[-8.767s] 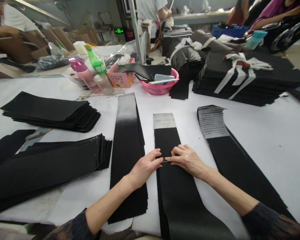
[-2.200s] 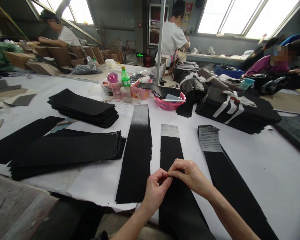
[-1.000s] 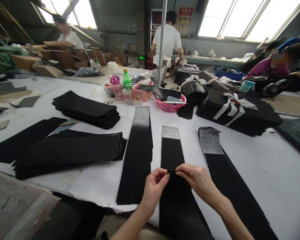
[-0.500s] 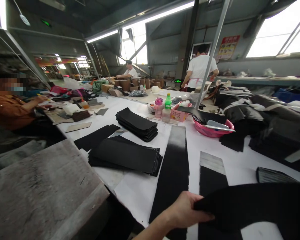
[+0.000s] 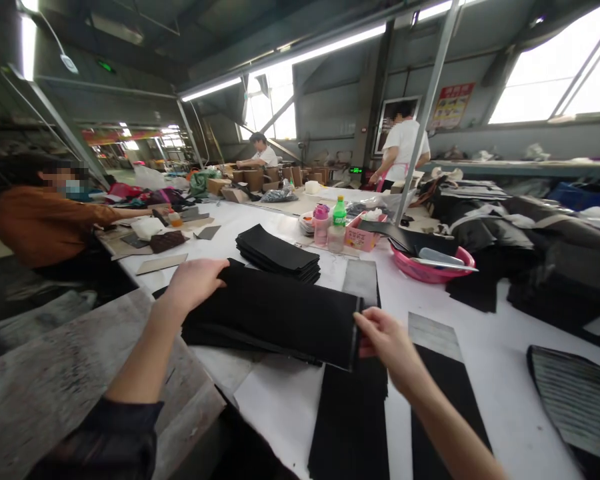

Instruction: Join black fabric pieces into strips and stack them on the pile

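A long black fabric strip (image 5: 285,313) is stretched between my two hands, just above a low pile of black sheets (image 5: 215,333) at the table's left. My left hand (image 5: 193,283) grips the strip's left end with its fingers curled over the edge. At the right end, my right hand (image 5: 383,337) pinches the strip between thumb and fingers. Below and to the right lie more long black strips (image 5: 353,413) flat on the white table (image 5: 485,347).
A second stack of black sheets (image 5: 277,253) sits further back, by bottles (image 5: 330,223), a pink box (image 5: 363,237) and a pink basin (image 5: 433,263). A grey board (image 5: 65,373) lies at the left. Other people work around the table. Tied black bundles (image 5: 520,233) fill the right.
My hands lifted one black strip off the middle row and carried it left over the pile of sheets; my head has turned left and up.
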{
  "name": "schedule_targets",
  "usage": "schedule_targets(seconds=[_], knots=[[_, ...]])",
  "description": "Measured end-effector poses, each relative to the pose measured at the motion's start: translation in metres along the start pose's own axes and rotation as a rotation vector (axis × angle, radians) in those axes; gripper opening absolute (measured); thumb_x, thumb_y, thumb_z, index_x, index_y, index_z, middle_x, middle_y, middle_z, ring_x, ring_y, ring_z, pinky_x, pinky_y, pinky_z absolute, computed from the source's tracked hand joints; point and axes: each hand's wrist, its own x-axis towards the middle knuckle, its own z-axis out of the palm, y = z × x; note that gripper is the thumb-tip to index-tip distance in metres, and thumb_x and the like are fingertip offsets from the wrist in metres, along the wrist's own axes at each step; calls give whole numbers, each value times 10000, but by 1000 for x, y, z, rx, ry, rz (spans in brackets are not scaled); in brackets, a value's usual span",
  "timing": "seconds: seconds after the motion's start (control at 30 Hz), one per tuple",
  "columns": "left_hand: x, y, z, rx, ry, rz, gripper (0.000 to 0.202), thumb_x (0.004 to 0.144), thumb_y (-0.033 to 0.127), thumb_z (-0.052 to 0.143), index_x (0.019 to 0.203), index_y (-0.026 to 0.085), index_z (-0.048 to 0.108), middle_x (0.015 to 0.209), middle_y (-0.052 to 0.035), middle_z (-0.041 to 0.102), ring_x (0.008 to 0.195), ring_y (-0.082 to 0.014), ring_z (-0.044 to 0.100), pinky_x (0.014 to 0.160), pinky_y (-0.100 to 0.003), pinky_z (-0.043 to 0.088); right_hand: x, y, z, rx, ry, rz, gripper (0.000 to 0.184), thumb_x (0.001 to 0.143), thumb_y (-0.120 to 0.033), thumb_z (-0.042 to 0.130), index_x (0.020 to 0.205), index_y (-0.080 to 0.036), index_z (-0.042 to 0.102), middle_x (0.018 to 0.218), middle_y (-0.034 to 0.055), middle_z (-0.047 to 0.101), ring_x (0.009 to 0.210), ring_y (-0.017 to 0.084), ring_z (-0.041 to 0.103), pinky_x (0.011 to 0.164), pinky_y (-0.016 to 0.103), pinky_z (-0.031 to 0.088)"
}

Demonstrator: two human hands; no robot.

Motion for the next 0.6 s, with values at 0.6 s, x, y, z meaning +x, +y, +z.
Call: schedule_targets(seconds=[0.6], knots=[[-55,145,184,-387,24,389,890,627,469,765,1408,222,419,1429,-139,423,1350,-332,349,1117,-475,270,-53,13,-25,40,-23,-99,219,846,-390,618,811,-174,604,671,-20,601,522,88,572,489,191,465]])
